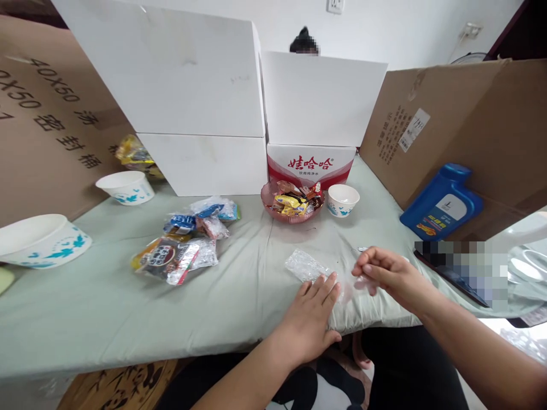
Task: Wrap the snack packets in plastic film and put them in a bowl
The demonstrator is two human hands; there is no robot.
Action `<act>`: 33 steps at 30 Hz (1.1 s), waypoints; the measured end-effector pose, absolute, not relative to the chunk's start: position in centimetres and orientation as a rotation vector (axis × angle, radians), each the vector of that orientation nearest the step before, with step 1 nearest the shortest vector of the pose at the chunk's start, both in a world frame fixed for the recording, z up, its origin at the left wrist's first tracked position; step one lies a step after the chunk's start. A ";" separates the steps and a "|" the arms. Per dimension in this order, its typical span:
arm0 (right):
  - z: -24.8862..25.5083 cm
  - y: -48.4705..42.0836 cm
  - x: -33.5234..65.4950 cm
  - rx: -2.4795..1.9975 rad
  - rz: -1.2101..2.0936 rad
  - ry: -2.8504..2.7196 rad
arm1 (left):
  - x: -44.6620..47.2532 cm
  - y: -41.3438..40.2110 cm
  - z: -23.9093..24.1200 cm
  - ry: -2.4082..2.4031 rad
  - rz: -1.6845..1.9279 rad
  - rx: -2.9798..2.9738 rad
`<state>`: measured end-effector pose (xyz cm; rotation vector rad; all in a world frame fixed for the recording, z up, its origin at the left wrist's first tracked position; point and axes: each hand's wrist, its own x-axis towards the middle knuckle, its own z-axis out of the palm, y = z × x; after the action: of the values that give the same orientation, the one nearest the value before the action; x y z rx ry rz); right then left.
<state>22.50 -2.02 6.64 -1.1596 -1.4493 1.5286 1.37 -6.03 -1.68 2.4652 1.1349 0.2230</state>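
Lays left hand (310, 327) flat and open, with fingertips on clear plastic wrapper (304, 263) atop green tablecloth (248, 296). Curls right hand (395, 279) half-closed just beside; cannot tell whether gripping anything. Can read 娃哈哈 and 饮用纯净水 on red-and-white carton (310, 165) behind, 40X50 and 密封桶 on brown box (55, 136).

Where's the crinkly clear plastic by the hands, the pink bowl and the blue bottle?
Clear plastic (304, 264): head view, on its crinkled far part.
Pink bowl (273, 211): head view, on its outer front wall.
Blue bottle (449, 208): head view, on its pale label.
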 end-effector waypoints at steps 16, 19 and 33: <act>1.5 7.8 11.8 -1.220 1.642 -1.629 | 1.0 -5.8 -1.3 1.166 0.301 2.488; 1.5 7.1 13.4 -1.203 1.376 -1.699 | 1.0 -5.9 -1.4 1.154 0.313 2.499; -2.5 5.2 15.5 -0.731 0.330 -2.546 | 0.2 -6.5 0.5 1.250 0.213 2.368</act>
<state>15.45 5.17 -2.51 -0.7312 -2.5465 0.3298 0.22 -6.50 0.50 2.3677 1.2499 0.2126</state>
